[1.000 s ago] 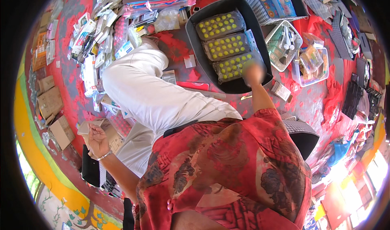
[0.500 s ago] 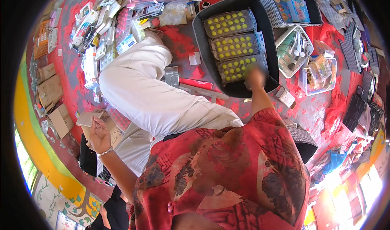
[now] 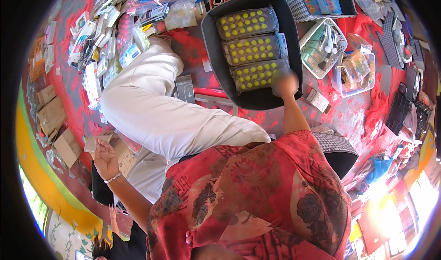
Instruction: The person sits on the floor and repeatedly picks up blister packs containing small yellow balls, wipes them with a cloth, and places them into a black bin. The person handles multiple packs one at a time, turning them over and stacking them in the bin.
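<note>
My right hand [image 3: 285, 83] is at the near right corner of a black bin [image 3: 216, 46]; blur hides its fingers. Inside the bin lie three clear packs of small yellow-green balls, stacked far to near: a far pack [image 3: 247, 23], a middle pack [image 3: 252, 50] and a near pack [image 3: 255, 75]. The hand overlaps the right end of the near pack; whether it grips it cannot be seen. My left hand [image 3: 106, 159] is raised at the left with loosely bent fingers and nothing visible in them. Behind it is an open brown cardboard box [image 3: 123, 150].
Loose small boxes [image 3: 103, 28] pile up at the far left. Right of the bin stand a white basket [image 3: 317, 69] with brushes, a clear tub [image 3: 347, 92] of packets and a small carton [image 3: 318, 100]. A checked box [image 3: 294, 5] stands beyond. Another person's hand [image 3: 113, 211] shows lower left.
The view has shifted, so the bin and floor items sit a little further left and up. My right hand stays at the bin's near corner. Another person's raised hand has appeared at lower left.
</note>
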Tool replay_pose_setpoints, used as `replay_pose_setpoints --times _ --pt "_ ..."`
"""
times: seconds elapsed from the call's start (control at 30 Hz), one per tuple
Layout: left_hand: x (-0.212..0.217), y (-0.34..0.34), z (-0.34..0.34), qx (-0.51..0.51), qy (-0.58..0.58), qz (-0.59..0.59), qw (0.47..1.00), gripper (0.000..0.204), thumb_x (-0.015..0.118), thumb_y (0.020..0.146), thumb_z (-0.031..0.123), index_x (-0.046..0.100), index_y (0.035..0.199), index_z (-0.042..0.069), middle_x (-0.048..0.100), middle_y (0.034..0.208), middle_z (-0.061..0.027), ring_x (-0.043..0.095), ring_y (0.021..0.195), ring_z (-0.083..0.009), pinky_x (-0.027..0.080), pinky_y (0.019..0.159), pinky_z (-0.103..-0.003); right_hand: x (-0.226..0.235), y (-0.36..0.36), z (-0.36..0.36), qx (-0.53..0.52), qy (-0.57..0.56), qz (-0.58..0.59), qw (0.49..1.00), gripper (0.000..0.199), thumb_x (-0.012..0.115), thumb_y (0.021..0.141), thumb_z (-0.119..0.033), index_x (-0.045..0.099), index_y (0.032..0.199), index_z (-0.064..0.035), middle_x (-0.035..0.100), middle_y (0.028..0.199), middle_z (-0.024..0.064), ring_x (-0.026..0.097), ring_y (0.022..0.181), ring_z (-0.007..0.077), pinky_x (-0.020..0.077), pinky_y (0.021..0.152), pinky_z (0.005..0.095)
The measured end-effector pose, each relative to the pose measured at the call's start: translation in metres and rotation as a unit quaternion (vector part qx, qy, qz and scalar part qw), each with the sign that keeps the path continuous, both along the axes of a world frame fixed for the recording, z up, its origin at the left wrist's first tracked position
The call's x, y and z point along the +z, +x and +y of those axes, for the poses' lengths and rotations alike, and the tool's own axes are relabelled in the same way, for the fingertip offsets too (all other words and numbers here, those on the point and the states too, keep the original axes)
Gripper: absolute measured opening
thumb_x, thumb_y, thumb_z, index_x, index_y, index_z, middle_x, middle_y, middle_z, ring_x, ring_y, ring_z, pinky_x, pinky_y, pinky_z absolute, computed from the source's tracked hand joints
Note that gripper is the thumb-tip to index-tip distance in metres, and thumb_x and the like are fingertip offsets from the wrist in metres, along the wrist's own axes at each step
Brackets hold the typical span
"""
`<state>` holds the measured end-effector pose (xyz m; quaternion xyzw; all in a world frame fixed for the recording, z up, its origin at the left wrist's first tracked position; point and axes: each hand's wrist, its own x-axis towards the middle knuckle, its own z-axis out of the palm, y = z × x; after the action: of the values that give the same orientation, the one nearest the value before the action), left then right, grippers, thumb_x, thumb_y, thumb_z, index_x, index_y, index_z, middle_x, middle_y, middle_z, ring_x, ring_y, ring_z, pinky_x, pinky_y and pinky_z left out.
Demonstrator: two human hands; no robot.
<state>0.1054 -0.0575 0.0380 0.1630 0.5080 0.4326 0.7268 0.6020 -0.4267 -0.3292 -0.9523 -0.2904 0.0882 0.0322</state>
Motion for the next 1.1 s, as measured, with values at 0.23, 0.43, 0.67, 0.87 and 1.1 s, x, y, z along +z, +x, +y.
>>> replay_pose_setpoints --times 0.23,0.43,0.67,0.87,1.1 --pt "-0.008 -0.001 -0.005 0.0 -0.004 0.012 1.0 0.027 0.045 0.087 0.004 0.044 0.113 -0.005 0.054 0.102 -0.0124 0.052 0.09 -0.0195 0.046 0.08 -0.027 0.022 0.014 0.0 0.173 -0.324 0.082 0.926 0.016 0.055 0.075 -0.023 0.062 0.08 -0.0093 0.059 0.079 0.0069 0.059 0.071 0.0205 0.0476 0.061 0.0362" --pt "-0.013 -0.01 -0.003 0.036 -0.021 0.013 0.999 0.027 0.044 0.088 0.004 0.044 0.113 -0.005 0.053 0.103 -0.0132 0.052 0.091 -0.02 0.047 0.08 -0.028 0.04 -0.017 -0.001 0.07 -0.165 -0.001 0.984 0.008 0.053 0.077 -0.013 0.057 0.07 -0.0111 0.056 0.07 0.0027 0.056 0.065 0.0185 0.045 0.057 0.0324" --pt "-0.015 -0.007 0.003 0.013 -0.014 0.011 1.0 0.025 0.044 0.087 0.002 0.045 0.11 -0.007 0.054 0.099 -0.0136 0.053 0.089 -0.0206 0.048 0.079 -0.029 0.072 -0.015 0.009 0.082 -0.084 0.005 0.993 0.005 0.058 0.07 -0.009 0.056 0.073 -0.0104 0.055 0.071 0.0053 0.055 0.066 0.0214 0.0439 0.058 0.0327" --pt "-0.018 0.004 0.004 0.001 -0.025 0.015 1.0 0.026 0.043 0.087 0.001 0.045 0.111 -0.006 0.055 0.099 -0.0131 0.054 0.088 -0.0202 0.048 0.078 -0.029 0.058 -0.054 0.017 0.251 -0.266 0.045 0.93 0.023 0.051 0.077 -0.019 0.059 0.093 -0.0049 0.057 0.086 0.0087 0.056 0.079 0.0238 0.0447 0.064 0.0351" --pt "-0.01 -0.004 0.003 -0.004 -0.017 0.014 1.0 0.026 0.044 0.087 0.001 0.045 0.112 -0.005 0.055 0.1 -0.0126 0.054 0.089 -0.0203 0.048 0.078 -0.029 -0.002 -0.042 0.005 0.135 -0.163 -0.065 0.975 0.039 0.05 0.079 -0.026 0.053 0.105 0.0028 0.056 0.099 0.0144 0.054 0.088 0.0259 0.043 0.074 0.0357"
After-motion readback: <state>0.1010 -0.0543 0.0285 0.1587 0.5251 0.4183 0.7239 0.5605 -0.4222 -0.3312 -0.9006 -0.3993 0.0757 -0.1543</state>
